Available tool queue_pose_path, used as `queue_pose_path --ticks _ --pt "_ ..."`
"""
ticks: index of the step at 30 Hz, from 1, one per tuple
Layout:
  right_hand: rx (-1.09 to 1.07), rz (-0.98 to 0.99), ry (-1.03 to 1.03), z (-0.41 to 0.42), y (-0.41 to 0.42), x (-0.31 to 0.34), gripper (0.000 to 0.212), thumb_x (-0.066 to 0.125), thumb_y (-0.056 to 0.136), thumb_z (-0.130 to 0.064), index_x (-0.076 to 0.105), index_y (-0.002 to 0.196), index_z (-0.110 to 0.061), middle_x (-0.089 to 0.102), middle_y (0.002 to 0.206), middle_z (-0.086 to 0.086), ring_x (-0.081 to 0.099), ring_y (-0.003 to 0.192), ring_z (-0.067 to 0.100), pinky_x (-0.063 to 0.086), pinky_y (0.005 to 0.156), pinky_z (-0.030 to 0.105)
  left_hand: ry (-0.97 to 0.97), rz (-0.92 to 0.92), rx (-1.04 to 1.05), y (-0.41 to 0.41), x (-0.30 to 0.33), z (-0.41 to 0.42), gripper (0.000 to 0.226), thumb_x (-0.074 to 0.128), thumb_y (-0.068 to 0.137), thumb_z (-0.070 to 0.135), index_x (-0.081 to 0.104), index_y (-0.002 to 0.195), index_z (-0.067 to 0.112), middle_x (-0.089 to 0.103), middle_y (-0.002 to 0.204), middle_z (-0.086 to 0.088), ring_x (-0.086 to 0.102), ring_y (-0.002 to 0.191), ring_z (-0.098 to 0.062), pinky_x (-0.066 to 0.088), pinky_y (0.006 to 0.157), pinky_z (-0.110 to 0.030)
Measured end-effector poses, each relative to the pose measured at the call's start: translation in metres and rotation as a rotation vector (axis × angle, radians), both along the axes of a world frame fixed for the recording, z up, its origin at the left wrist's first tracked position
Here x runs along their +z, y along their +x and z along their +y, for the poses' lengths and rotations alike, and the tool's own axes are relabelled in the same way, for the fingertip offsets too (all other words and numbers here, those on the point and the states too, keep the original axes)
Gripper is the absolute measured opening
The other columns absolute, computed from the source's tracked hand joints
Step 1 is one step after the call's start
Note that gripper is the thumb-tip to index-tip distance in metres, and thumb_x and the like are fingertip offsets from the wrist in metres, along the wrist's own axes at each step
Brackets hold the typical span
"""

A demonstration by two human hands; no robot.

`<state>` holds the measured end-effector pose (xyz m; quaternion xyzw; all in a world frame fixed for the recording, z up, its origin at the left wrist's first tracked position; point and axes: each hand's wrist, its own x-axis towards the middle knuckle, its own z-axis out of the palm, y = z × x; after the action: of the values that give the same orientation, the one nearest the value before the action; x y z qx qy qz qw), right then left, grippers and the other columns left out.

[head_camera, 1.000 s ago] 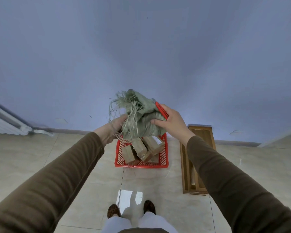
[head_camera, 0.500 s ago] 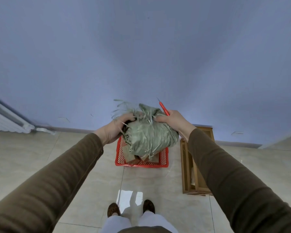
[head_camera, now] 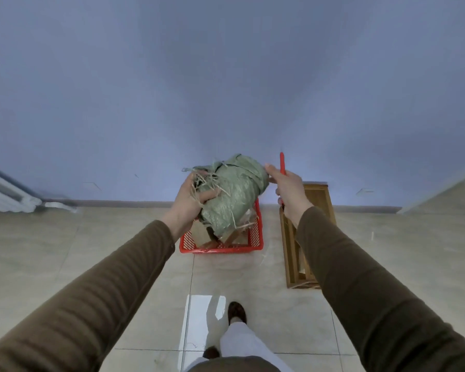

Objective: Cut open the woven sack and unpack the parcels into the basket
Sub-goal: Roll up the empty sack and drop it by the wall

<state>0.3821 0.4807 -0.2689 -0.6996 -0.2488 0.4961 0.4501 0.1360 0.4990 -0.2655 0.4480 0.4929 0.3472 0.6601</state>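
The green woven sack [head_camera: 234,191], crumpled into a bundle with frayed strands, hangs in the air over the red basket [head_camera: 255,242]. My left hand [head_camera: 191,200] grips its frayed left end. My right hand [head_camera: 287,189] holds a red cutter [head_camera: 282,163] upright, with the fingertips touching the sack's right end. Brown parcels [head_camera: 239,234] lie in the basket, mostly hidden behind the sack.
A wooden crate-like stand [head_camera: 317,202] lies on the tiled floor right of the basket. A white radiator [head_camera: 6,194] is at the far left by the wall. My feet [head_camera: 236,312] stand on the tiles below the basket.
The sack has been bunched into a tighter bundle and shifted up and left. My right hand has come off it towards the right, turning the red cutter upright. One foot has stepped forward.
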Motion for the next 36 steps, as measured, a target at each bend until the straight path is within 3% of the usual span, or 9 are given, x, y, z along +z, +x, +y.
queue_pose_path --ticks 2,6,13,17,23,25,28,33,36 --pt "0.008 0.106 -0.021 -0.029 -0.016 -0.01 0.064 0.073 0.082 -0.069 0.069 0.124 -0.021 0.074 0.116 -0.001 0.046 0.061 0.009 0.039 0.054 0.023 -0.05 -0.107 0.146 0.009 -0.01 -0.012 0.06 0.08 0.081 0.004 0.052 0.133 0.008 0.068 0.128 -0.025 0.07 0.111 -0.042 0.057 0.095 -0.061" --pt "0.058 0.346 0.003 -0.08 -0.051 -0.02 0.07 0.075 0.082 -0.068 0.064 0.132 -0.02 0.063 0.066 -0.012 0.034 0.047 0.008 0.03 0.039 0.022 -0.088 -0.267 0.28 0.031 -0.018 -0.04 0.057 0.08 0.083 0.006 0.052 0.132 0.018 0.078 0.111 -0.007 0.076 0.102 -0.032 0.064 0.072 -0.039" --pt "-0.081 0.398 0.109 -0.147 -0.026 -0.023 0.058 0.085 0.083 -0.04 0.06 0.133 -0.026 0.074 0.077 -0.007 0.053 0.042 0.004 0.039 0.035 0.02 -0.207 -0.306 0.219 0.093 -0.018 -0.1 0.055 0.076 0.088 0.005 0.052 0.138 0.01 0.076 0.121 -0.016 0.076 0.106 -0.037 0.062 0.087 -0.058" --pt "-0.077 0.311 0.079 -0.185 0.042 -0.028 0.06 0.086 0.079 -0.038 0.06 0.132 -0.026 0.068 0.076 -0.003 0.043 0.042 0.006 0.034 0.033 0.02 -0.207 -0.315 0.162 0.126 -0.013 -0.122 0.05 0.073 0.086 -0.007 0.051 0.128 0.008 0.072 0.12 -0.023 0.076 0.104 -0.036 0.062 0.087 -0.055" --pt "-0.031 0.315 0.033 -0.248 0.156 -0.034 0.041 0.083 0.084 -0.033 0.063 0.118 -0.023 0.063 0.067 -0.005 0.042 0.041 0.006 0.03 0.032 0.017 -0.329 -0.286 -0.212 0.19 -0.01 -0.151 0.1 0.05 0.089 -0.028 0.003 0.162 0.023 0.057 0.137 -0.029 0.061 0.117 -0.037 0.045 0.113 -0.056" --pt "-0.004 0.299 0.003 -0.271 0.198 -0.037 0.036 0.081 0.087 -0.031 0.064 0.117 -0.02 0.062 0.068 -0.005 0.043 0.045 0.007 0.029 0.033 0.018 -0.415 -0.339 -0.281 0.216 -0.009 -0.16 0.09 0.049 0.094 -0.021 0.012 0.161 0.026 0.06 0.136 -0.024 0.065 0.117 -0.035 0.051 0.108 -0.053" --pt "0.04 0.283 -0.032 -0.3 0.259 -0.041 0.036 0.079 0.089 -0.031 0.064 0.12 -0.022 0.062 0.069 -0.006 0.041 0.048 0.008 0.028 0.034 0.019 -0.438 -0.332 -0.282 0.269 -0.014 -0.176 0.021 0.052 0.103 0.01 0.057 0.124 0.009 0.067 0.111 -0.014 0.071 0.09 -0.025 0.066 0.08 -0.042" --pt "0.123 0.233 -0.105 -0.335 0.348 -0.047 0.046 0.086 0.077 -0.036 0.067 0.118 -0.028 0.069 0.075 -0.008 0.042 0.047 0.007 0.029 0.036 0.019 -0.457 -0.112 -0.321 0.357 -0.039 -0.207 0.042 0.058 0.1 0.049 0.07 0.118 0.013 0.079 0.098 -0.009 0.079 0.076 -0.02 0.064 0.067 -0.035" --pt "0.178 0.231 -0.154 -0.34 0.395 -0.049 0.047 0.087 0.071 -0.036 0.07 0.114 -0.028 0.07 0.075 -0.005 0.043 0.046 0.007 0.029 0.037 0.018 -0.467 -0.015 -0.44 0.399 -0.052 -0.213 0.063 0.068 0.087 0.066 0.069 0.125 0.015 0.079 0.117 -0.012 0.079 0.1 -0.028 0.064 0.074 -0.041"
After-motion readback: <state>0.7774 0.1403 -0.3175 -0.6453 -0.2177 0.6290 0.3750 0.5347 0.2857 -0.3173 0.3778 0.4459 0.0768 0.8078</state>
